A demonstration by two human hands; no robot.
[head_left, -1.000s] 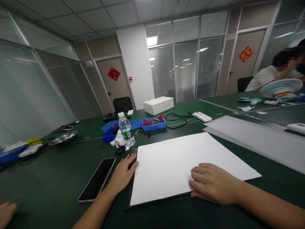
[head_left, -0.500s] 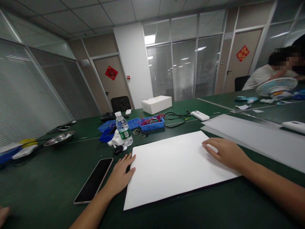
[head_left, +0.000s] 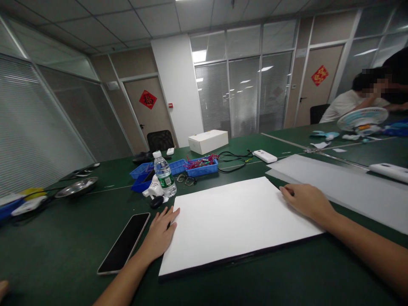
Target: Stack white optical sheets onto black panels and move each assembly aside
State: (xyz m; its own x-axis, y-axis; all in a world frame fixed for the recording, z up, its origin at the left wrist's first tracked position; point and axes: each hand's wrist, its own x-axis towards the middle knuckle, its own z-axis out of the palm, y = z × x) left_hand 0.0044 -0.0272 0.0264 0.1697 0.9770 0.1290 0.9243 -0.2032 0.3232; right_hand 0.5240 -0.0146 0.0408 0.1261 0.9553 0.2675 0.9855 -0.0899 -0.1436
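A large white sheet (head_left: 223, 225) lies flat on a thin black backing (head_left: 236, 259), which shows along its near and right edges. My left hand (head_left: 162, 234) rests at the sheet's left edge, fingers spread and fingertips on the white surface. At the right edge, my right hand (head_left: 306, 202) is closed, with thumb and fingers curled together by the rim. Its palm hides part of that edge. Just left of my left hand lies a phone (head_left: 125, 243) with a dark screen. A water bottle (head_left: 165, 175) stands beyond the sheet's far left corner.
Behind the bottle are blue trays (head_left: 202, 168), one with red wires, plus glasses (head_left: 187, 179) and a white box (head_left: 208, 141). Translucent sheets (head_left: 338, 187) lie to the right. A metal dish (head_left: 76, 188) is at left. A person (head_left: 346, 104) sits at the far right by a fan (head_left: 363, 117).
My right hand has drawn back from the sheet's top to its right edge, its fingers now curled. The sheet has shifted slightly left, and more black shows along the near and right edges.
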